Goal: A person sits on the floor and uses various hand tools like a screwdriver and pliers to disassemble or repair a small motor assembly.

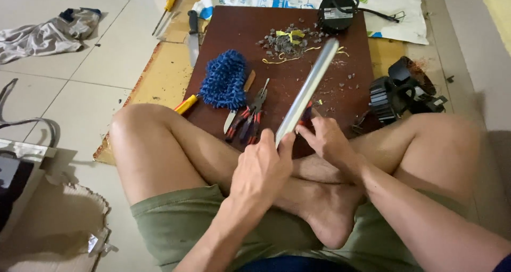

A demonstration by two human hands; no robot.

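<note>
Left hand: the left hand [261,168] is closed around the near end of the metal strip [308,90].
Right hand: the right hand [329,139] is pinched on a small red-handled tool [306,112] beside the strip.
Strip: long, flat, silvery, tilted up over the brown board [298,64].
Around: pliers [254,112], a knife [238,104] and a blue duster [223,79] are laid on the board.
Farther: grey debris [287,40] and a black round part [337,11].

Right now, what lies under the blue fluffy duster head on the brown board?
Under the blue duster head only the brown board shows around it, with its yellow handle sticking out lower left. Whatever lies directly beneath the head is covered. A knife and pliers lie beside it.
</note>
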